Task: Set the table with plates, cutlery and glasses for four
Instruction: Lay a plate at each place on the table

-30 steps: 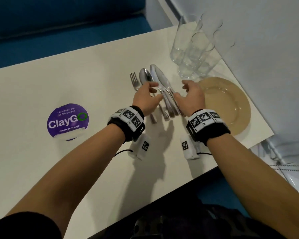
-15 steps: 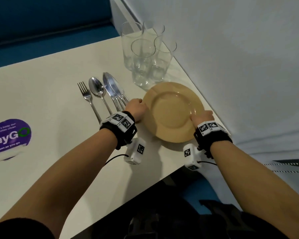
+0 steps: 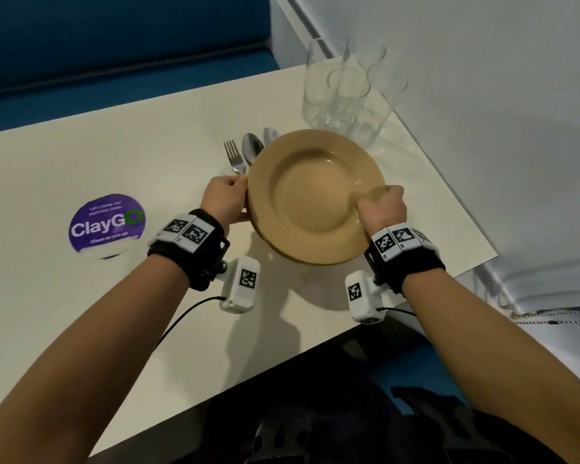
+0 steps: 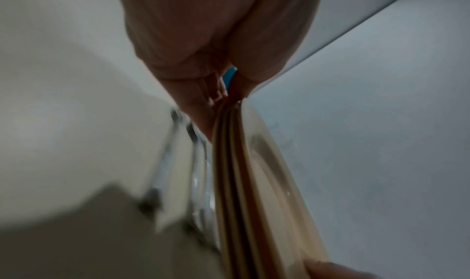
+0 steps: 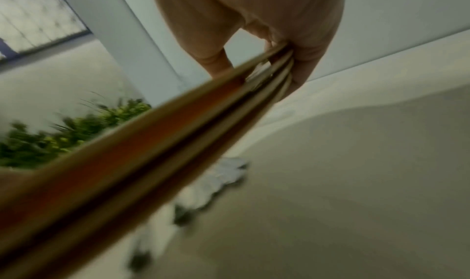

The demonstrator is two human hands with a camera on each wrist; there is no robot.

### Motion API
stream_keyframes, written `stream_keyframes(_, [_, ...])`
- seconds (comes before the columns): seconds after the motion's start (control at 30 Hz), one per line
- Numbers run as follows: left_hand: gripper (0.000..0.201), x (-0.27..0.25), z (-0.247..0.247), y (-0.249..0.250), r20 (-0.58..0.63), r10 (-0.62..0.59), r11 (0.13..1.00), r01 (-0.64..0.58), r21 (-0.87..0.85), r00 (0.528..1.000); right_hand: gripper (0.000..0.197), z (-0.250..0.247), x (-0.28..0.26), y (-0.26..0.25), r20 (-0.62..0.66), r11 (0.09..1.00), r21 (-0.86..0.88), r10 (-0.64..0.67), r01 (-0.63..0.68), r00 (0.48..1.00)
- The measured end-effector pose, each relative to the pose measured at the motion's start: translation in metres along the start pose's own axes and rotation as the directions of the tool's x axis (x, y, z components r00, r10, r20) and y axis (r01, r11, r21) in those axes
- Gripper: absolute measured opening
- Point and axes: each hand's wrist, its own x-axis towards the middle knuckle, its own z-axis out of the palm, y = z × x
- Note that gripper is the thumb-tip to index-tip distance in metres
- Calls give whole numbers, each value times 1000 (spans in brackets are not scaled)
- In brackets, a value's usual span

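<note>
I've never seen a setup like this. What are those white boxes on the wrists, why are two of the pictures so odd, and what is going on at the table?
No robot here: a person is setting a table while wearing three cameras. The wide picture comes from a camera on the head, looking down at both arms. The white boxes under the wristbands are small cameras too; each looks along its hand, so those close views are stretched and blurry.

The left hand and right hand grip opposite edges of a stack of tan plates, lifted off the table. The wrist views show several rims, so it is more than one plate.

On the table lie a fork and a spoon, partly hidden behind the plates. Clear glasses stand in the corner by the wall, and a purple sticker lies to the left.
</note>
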Motion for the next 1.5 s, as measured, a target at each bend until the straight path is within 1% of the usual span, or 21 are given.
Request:
stream_keyframes(0.1, [27, -8, -67, -10, -137, 70, 991, -52, 127, 988, 55, 39, -33, -31, 65, 996, 23, -85, 84, 994])
stream_keyframes(0.17, [31, -17, -111, -18, -235, 87, 977, -37, 210, 968, 51, 67, -54, -48, 105, 990, 44, -141, 137, 984])
stream_keyframes(0.27, [29, -33, -164, -32, -293, 99, 977, -36, 211, 951, 48, 101, -85, -71, 139, 977, 87, -206, 195, 969])
stream_keyframes(0.4, [28, -43, -218, -51, -279, 54, 987, -9, 162, 959, 48, 131, -109, -89, 116, 961, 148, -250, 232, 961])
stream_keyframes(0.5, [31, -44, -241, -73, -272, 13, 970, 53, 235, 962, 48, 145, -117, -92, 95, 957, 183, -246, 226, 965])
stream_keyframes(0.57, [34, -46, -248, -92, -248, -12, 949, 89, 303, 969, 49, 154, -120, -91, 100, 956, 203, -233, 210, 967])
stream_keyframes(0.67, [24, -51, -244, -115, -168, -32, 912, 98, 399, 985, 50, 169, -124, -88, 118, 961, 200, -219, 193, 969])
stream_keyframes(0.7, [22, -53, -241, -119, -147, -37, 910, 94, 405, 988, 50, 173, -126, -87, 127, 963, 191, -218, 192, 968])
stream_keyframes(0.77, [21, -54, -239, -126, -156, -71, 911, 128, 393, 985, 49, 182, -130, -87, 159, 967, 170, -217, 190, 963])
stream_keyframes(0.83, [23, -53, -242, -125, -216, -91, 937, 157, 311, 972, 48, 189, -133, -88, 191, 966, 176, -221, 188, 956])
stream_keyframes(0.9, [31, -50, -250, -118, -306, -141, 987, 157, 29, 942, 46, 197, -137, -90, 215, 967, 173, -224, 188, 951])
stream_keyframes(0.93, [35, -49, -255, -114, -330, -184, 980, 145, -139, 926, 46, 201, -141, -91, 232, 968, 162, -224, 190, 947])
stream_keyframes(0.97, [36, -49, -261, -109, -344, -209, 959, 123, -256, 915, 45, 207, -145, -92, 252, 970, 148, -225, 192, 941])
stream_keyframes(1.0, [35, -49, -267, -108, -354, -211, 947, 102, -303, 911, 45, 213, -150, -93, 274, 972, 130, -227, 198, 935])
stream_keyframes(1.07, [30, -49, -281, -110, -372, -175, 956, 67, -287, 912, 42, 226, -163, -96, 312, 969, 83, -246, 231, 918])
stream_keyframes(1.13, [25, -51, -299, -118, -399, -173, 956, 57, -287, 900, 38, 240, -177, -100, 339, 951, 1, -291, 309, 895])
stream_keyframes(1.2, [18, -54, -323, -128, -445, -190, 948, 45, -315, 875, 36, 257, -193, -107, 359, 918, -77, -338, 388, 870])
stream_keyframes(1.27, [12, -61, -349, -137, -496, -199, 945, 31, -327, 845, 33, 276, -210, -112, 365, 900, -105, -361, 423, 858])
stream_keyframes(1.33, [10, -71, -380, -147, -513, -213, 936, 23, -351, 832, 31, 297, -230, -117, 365, 903, -101, -357, 418, 860])
stream_keyframes(1.4, [9, -83, -418, -156, -507, -219, 924, 10, -383, 834, 31, 321, -255, -122, 373, 909, -91, -347, 406, 860])
stream_keyframes(1.5, [12, -105, -483, -171, -520, -191, 942, 5, -336, 832, 35, 359, -298, -127, 333, 931, -59, -321, 359, 887])
